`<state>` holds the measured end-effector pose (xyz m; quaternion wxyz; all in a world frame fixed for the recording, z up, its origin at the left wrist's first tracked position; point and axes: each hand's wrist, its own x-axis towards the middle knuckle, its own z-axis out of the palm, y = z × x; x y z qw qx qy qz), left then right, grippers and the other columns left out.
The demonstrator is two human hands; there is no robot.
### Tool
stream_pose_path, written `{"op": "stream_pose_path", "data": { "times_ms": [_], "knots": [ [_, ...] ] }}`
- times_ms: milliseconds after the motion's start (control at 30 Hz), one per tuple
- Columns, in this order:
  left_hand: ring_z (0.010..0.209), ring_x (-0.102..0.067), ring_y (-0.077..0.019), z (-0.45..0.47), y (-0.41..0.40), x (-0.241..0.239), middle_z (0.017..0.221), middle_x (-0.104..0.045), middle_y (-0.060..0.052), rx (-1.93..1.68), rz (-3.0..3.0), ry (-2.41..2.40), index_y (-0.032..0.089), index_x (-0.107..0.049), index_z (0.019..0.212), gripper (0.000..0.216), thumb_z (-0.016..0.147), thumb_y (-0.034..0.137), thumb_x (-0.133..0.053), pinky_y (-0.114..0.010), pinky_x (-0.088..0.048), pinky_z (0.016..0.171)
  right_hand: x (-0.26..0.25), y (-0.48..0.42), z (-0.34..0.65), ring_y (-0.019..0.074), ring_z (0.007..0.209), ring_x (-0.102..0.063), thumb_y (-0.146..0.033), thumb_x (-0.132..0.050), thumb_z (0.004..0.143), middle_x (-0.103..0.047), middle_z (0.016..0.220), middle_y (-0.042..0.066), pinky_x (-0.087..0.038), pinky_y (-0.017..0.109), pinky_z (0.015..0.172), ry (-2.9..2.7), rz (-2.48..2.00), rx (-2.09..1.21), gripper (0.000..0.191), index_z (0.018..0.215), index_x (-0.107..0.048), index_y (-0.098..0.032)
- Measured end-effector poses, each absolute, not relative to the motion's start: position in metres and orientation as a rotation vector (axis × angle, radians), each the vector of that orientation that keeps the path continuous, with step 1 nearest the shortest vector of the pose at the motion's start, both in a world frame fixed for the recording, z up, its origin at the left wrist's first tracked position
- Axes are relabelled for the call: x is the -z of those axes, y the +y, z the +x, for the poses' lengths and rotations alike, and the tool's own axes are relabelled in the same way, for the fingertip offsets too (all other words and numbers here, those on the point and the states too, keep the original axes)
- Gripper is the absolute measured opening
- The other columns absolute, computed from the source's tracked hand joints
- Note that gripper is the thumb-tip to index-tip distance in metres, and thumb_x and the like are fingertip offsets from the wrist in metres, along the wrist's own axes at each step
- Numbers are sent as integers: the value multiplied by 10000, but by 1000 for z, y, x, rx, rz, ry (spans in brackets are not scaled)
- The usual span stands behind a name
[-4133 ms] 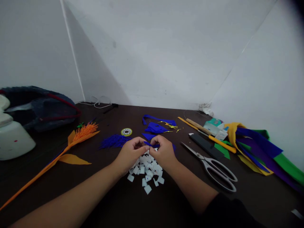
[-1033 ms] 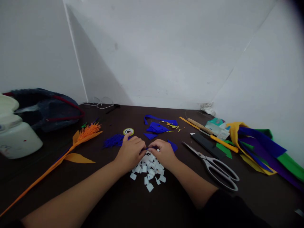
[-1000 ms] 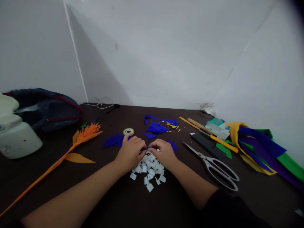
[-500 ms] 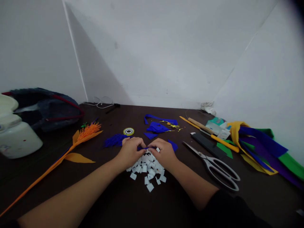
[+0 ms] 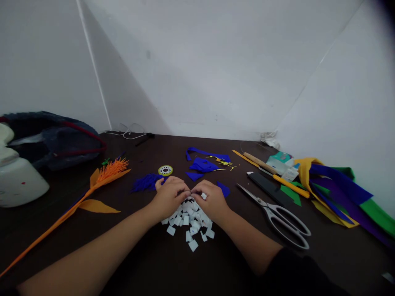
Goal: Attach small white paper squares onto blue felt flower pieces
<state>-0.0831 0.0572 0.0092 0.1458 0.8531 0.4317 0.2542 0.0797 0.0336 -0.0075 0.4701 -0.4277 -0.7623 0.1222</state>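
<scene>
My left hand [image 5: 169, 197] and my right hand [image 5: 210, 198] meet fingertip to fingertip over a heap of small white paper squares [image 5: 190, 222] on the dark table [image 5: 148, 263]. Both hands have their fingers curled in a pinch; what they hold is hidden between the fingertips. A fringed blue felt piece [image 5: 145, 182] lies just left of my left hand. A blue felt scrap [image 5: 224, 189] lies just right of my right hand. More blue felt scraps [image 5: 203, 164] sit behind my hands.
Large scissors [image 5: 277, 218] lie right of my hands, beyond them a black strip [image 5: 268, 188], a yellow-handled tool [image 5: 285, 186] and piled coloured felt [image 5: 339, 193]. A tape roll [image 5: 165, 170], an orange felt flower [image 5: 92, 185], a dark bag [image 5: 52, 139] and a white container [image 5: 17, 185] stand left.
My hands have closed together and my left forefinger has curled in. The blue piece seen between the fingertips earlier no longer shows.
</scene>
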Motion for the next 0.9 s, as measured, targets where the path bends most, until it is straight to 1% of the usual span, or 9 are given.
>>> {"op": "stream_pose_path", "data": {
  "times_ms": [100, 200, 333, 400, 533, 600, 700, 800, 900],
  "knots": [
    [928, -447, -209, -82, 56, -10, 831, -598, 7, -795, 2495, 1278, 235, -588, 697, 67, 715, 256, -527, -502, -120, 885, 5, 33, 79, 121, 649, -536, -138, -580, 665, -585, 677, 1, -429, 255, 611, -1812, -1104, -373, 70, 687, -612, -196],
    [926, -446, -210, -82, 50, -13, 819, -577, 8, -853, 2566, 1275, 219, -559, 696, 17, 696, 224, -543, -494, -127, 882, 3, 33, 77, 121, 629, -541, -147, -597, 641, -599, 664, 2, -433, 259, 599, -1687, -1176, -572, 51, 666, -618, -186],
    [937, -436, -209, -81, 41, -19, 807, -569, 9, -913, 2685, 1268, 210, -540, 688, 43, 706, 178, -517, -497, -97, 893, 7, 34, 75, 123, 613, -554, -189, -600, 627, -617, 661, 3, -447, 257, 579, -1469, -1160, -923, 69, 692, -612, -173],
    [953, -429, -212, -81, 37, -21, 818, -574, 5, -941, 2759, 1270, 209, -538, 692, 63, 720, 170, -498, -501, -72, 905, 9, 34, 74, 119, 592, -550, -196, -600, 620, -608, 640, 0, -445, 247, 559, -1384, -1145, -1007, 79, 693, -603, -165],
    [953, -434, -209, -79, 34, -20, 821, -585, 0, -971, 2814, 1274, 212, -536, 701, 65, 732, 178, -491, -496, -59, 915, 10, 34, 73, 118, 577, -542, -190, -599, 615, -598, 625, -2, -441, 245, 545, -1356, -1138, -1000, 68, 678, -595, -164],
    [937, -446, -201, -79, 36, -18, 817, -588, 8, -974, 2775, 1281, 217, -533, 715, 49, 718, 175, -509, -484, -84, 908, 9, 34, 74, 126, 604, -556, -199, -593, 629, -615, 661, 6, -450, 259, 569, -1358, -1115, -1008, 108, 732, -610, -170],
    [922, -458, -194, -79, 38, -15, 815, -590, 14, -991, 2713, 1295, 220, -532, 734, 48, 706, 182, -521, -465, -117, 897, 8, 33, 75, 141, 677, -580, -220, -611, 627, -643, 736, 21, -462, 294, 644, -1369, -1056, -1045, 188, 810, -629, -178],
    [912, -464, -192, -78, 38, -16, 807, -595, 9, -1014, 2695, 1298, 217, -537, 737, 32, 716, 205, -517, -455, -129, 895, 7, 33, 75, 144, 709, -580, -220, -625, 619, -649, 741, 23, -456, 304, 687, -1401, -1053, -995, 140, 751, -649, -178],
    [906, -465, -190, -77, 36, -17, 796, -600, 5, -1033, 2706, 1308, 216, -540, 726, 33, 732, 226, -509, -458, -122, 898, 7, 33, 75, 135, 668, -567, -217, -604, 638, -639, 698, 15, -450, 287, 644, -1433, -1112, -917, 93, 710, -648, -179]
  ]
}}
